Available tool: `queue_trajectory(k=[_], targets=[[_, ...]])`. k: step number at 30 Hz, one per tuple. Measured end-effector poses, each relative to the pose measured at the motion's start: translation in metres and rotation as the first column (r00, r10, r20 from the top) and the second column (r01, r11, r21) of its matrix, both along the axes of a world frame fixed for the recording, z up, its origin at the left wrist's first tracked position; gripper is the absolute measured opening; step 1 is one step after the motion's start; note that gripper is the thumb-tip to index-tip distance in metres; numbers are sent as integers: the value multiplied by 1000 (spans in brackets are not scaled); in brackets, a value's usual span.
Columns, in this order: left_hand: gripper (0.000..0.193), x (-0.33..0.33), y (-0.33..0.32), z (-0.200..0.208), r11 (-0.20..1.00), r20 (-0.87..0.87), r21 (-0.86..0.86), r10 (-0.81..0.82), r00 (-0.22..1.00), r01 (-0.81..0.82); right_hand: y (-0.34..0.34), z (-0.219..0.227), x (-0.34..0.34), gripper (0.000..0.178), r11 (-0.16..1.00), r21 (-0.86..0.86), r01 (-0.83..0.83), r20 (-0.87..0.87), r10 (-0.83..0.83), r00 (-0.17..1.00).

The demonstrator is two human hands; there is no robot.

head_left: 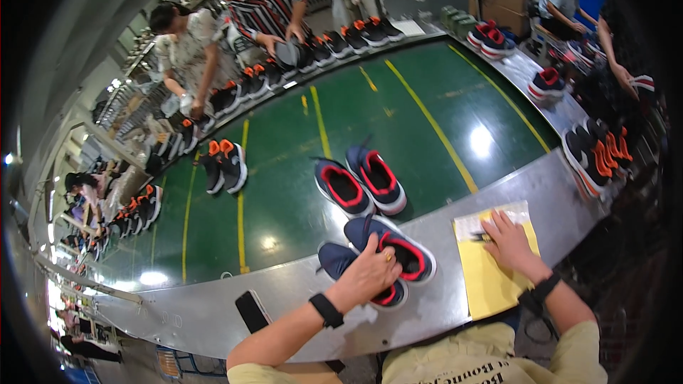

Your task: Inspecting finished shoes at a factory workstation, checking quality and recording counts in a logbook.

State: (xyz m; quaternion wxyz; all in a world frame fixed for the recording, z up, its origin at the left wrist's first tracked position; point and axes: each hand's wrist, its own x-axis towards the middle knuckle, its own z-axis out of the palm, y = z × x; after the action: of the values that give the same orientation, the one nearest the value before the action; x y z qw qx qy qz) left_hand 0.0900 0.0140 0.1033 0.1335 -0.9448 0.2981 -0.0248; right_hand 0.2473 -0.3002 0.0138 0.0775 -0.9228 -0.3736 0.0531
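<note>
My left hand (370,270) is closed over a pair of navy sneakers with red linings and white soles, on the metal ledge in front of me. The right sneaker (420,245) lies against the left sneaker (336,259), which my hand partly covers. My right hand (509,242) rests with fingers stretched out on a yellow sheet (491,288) with a pale upper strip. Small dark marks or pieces show beside its fingertips; I cannot tell which. Just beyond my left hand, another navy and red pair (377,179) stands on the green conveyor belt.
A black phone (252,311) lies on the metal ledge (192,320) at left. Black and orange sneakers (231,165) stand on the belt (284,220). More sneakers line the far edge, where people work. Other shoes (597,153) sit at right.
</note>
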Motion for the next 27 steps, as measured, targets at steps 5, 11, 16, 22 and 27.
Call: queue_trajectory(k=[5, 11, 16, 22, 27], targets=[[14, -22, 69, 30, 845, -82, -256, 465, 882, -469, -9, 1, -12, 50, 990, 143, -9, 96, -5, 995], [31, 28, 231, 10, 261, -132, -146, 951, 280, -954, -7, -3, -6, 53, 985, 170, 12, 39, -19, 999], [28, 132, 346, -1, 165, 45, -274, 986, 159, -947, -13, -12, 0, 52, 989, 148, 4, 5, -4, 1000], [37, 214, 312, 16, 358, 183, -767, 917, 353, -532, -14, -13, 4, 51, 994, 112, 6, 0, -6, 1000], [38, 161, 141, 40, 726, 353, -566, 642, 681, -391, -18, -16, 4, 52, 988, 157, 2, 65, -12, 998]])
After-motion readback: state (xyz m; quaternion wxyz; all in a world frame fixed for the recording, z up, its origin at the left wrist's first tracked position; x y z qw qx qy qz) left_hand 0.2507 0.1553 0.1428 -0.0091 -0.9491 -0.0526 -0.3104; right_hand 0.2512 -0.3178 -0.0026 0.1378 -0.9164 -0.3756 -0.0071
